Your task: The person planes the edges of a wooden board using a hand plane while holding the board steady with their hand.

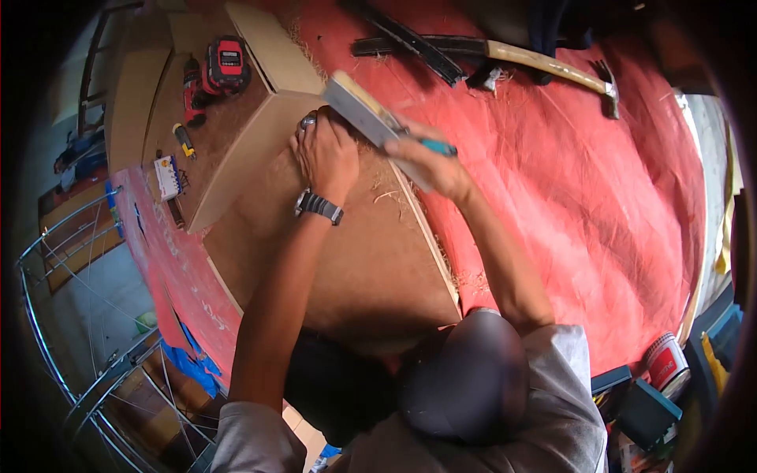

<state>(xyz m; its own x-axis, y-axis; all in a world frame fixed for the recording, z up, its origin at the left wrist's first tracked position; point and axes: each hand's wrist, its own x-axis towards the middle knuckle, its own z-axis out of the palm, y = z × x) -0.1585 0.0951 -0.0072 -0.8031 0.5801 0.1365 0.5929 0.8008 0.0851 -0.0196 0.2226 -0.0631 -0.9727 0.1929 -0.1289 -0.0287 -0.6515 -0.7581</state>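
Observation:
My right hand (430, 162) is closed around a hand plane (359, 110), which has a pale wood top and a turquoise end. Motion blurs the plane a little. It sits over the right edge of a brown wooden panel (359, 252), where curled shavings lie. My left hand (327, 158), with a ring and a black-strapped wristwatch (322, 206), presses at the panel's far end with its fingers bent over the wood. Its fingertips are partly hidden. Just left of it rises an upright board (236, 162) joined to the panel.
A red cordless drill (225, 67), a yellow cutter (184, 140) and a small box (167, 177) lie on wood at left. Beyond, on red sheeting (552, 213), are a hammer (552, 69) and dark bars (410, 39). A can (666, 363) stands lower right; a spoked metal frame (35, 299) is left.

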